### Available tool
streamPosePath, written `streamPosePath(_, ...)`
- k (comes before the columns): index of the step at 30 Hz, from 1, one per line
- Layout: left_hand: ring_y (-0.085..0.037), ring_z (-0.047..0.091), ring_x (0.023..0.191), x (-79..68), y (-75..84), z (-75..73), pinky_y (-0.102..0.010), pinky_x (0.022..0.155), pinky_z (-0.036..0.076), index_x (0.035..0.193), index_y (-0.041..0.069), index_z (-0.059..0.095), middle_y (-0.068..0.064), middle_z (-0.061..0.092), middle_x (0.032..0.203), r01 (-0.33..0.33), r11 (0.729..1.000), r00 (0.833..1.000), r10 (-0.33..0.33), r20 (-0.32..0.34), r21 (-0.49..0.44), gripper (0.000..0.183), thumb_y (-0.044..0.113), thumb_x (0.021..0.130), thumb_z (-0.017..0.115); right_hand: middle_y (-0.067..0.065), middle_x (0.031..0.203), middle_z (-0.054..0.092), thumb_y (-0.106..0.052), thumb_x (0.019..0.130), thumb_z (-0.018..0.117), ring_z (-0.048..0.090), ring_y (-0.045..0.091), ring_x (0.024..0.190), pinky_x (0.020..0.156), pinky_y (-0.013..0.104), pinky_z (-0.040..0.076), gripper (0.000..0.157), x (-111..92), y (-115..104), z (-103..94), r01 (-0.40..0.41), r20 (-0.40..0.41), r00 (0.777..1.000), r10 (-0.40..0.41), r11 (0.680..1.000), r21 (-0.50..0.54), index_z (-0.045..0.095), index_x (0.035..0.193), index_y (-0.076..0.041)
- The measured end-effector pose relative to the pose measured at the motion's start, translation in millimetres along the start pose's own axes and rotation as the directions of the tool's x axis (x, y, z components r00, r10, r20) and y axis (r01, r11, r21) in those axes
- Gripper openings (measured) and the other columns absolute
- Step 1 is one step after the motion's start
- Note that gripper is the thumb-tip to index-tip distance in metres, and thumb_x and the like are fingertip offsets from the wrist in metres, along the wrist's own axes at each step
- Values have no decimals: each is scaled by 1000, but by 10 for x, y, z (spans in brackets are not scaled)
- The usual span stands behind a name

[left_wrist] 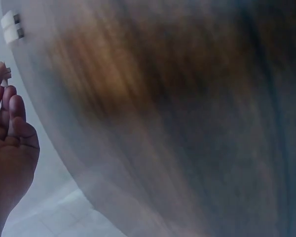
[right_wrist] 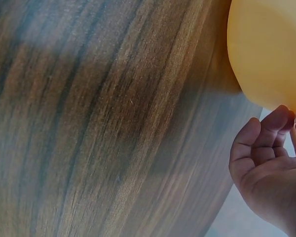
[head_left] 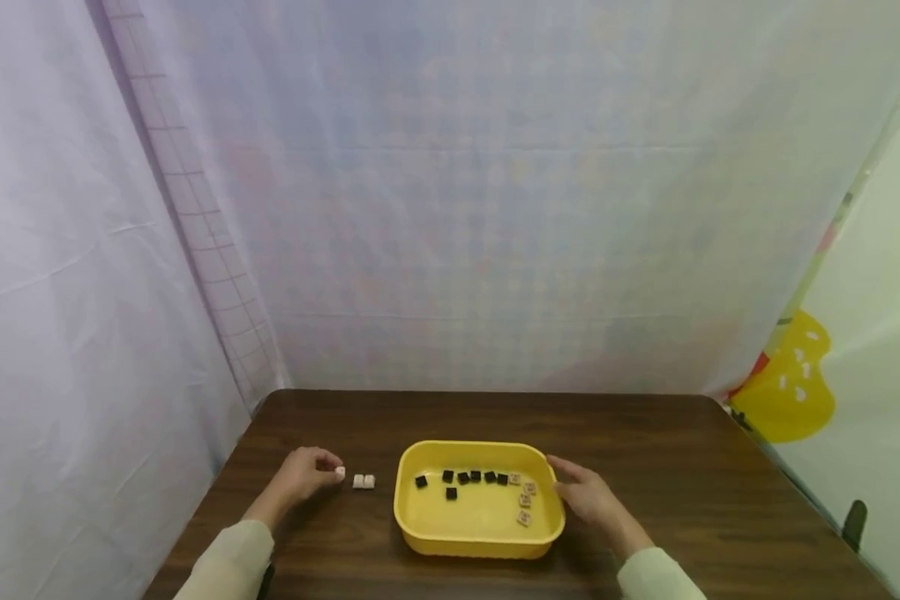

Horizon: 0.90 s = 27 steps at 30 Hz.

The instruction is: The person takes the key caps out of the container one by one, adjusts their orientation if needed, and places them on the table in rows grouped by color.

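A small white block is pinched between the thumb and fingertips of my left hand, left of the tray. Two more white blocks stand side by side on the table just right of it; in the left wrist view the paired white blocks show dark marks on one side. My right hand grips the right rim of a yellow tray, thumb on one side and fingers on the other. Inside the tray lie several black blocks and several pale, marked blocks along the right side.
The dark wood-grain table runs to a white curtain along its back edge. Another white curtain hangs at the left. A dark rounded object stands by the right edge.
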<state>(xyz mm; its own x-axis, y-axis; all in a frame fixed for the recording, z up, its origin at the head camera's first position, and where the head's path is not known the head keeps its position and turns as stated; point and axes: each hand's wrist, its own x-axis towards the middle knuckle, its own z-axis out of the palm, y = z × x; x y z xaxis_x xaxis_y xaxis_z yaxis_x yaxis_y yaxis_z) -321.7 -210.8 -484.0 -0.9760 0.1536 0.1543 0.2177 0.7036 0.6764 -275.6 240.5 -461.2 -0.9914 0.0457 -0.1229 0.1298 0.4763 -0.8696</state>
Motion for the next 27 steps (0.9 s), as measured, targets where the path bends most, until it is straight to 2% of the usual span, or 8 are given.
streamPosePath(2,-19,60,83,-13,-15,22,-39,77,50,91,2,74,-1,66,84,-8,1000,1000,8,10,-1,13,9,81,80,34,138,48,-5,93,58,60,30,100,80,36,53,50,1,8,8,11,-6,1000,-11,1000,3,51,142,0)
streamPosePath(4,-17,60,82,-21,-23,44,-38,76,50,91,3,74,0,66,84,-12,1000,1000,12,21,3,13,9,81,80,32,137,49,-6,92,58,61,26,96,77,33,52,50,1,11,9,13,-9,1000,-13,1000,0,51,142,0)
streamPosePath(9,-15,59,80,-22,-25,93,-37,75,49,90,4,74,1,66,83,-5,1000,999,5,42,-2,12,9,81,80,31,142,46,-7,93,58,54,35,114,94,45,47,49,16,16,26,24,-31,999,-26,999,-42,53,141,-2)
streamPosePath(12,-16,59,80,-11,-27,120,-37,74,49,91,2,74,0,66,83,-22,1000,999,22,46,-6,13,7,80,80,32,143,44,-6,94,58,51,38,118,97,50,44,48,21,13,38,29,-37,999,-30,999,-40,53,141,-1)
streamPosePath(17,-16,59,79,8,-28,156,-36,74,49,93,1,74,-1,66,83,-21,1000,998,22,51,-15,14,5,80,79,32,143,44,-5,95,56,53,36,115,94,46,46,47,2,6,42,17,-44,999,-18,999,-27,52,142,-1)
streamPosePath(22,-16,59,80,18,-31,172,-36,74,50,96,0,74,-1,66,85,-18,1000,998,19,53,-17,17,5,80,79,33,138,48,-3,93,57,60,29,98,77,35,52,48,-4,20,60,13,-56,998,-12,1000,5,52,141,0)
streamPosePath(27,-16,59,79,5,-52,171,-35,72,49,97,-1,73,-2,66,84,-59,998,997,60,57,-15,20,3,79,79,33,143,44,-4,94,56,55,34,111,85,39,50,49,-18,13,74,3,-49,999,-2,1000,5,50,143,0)
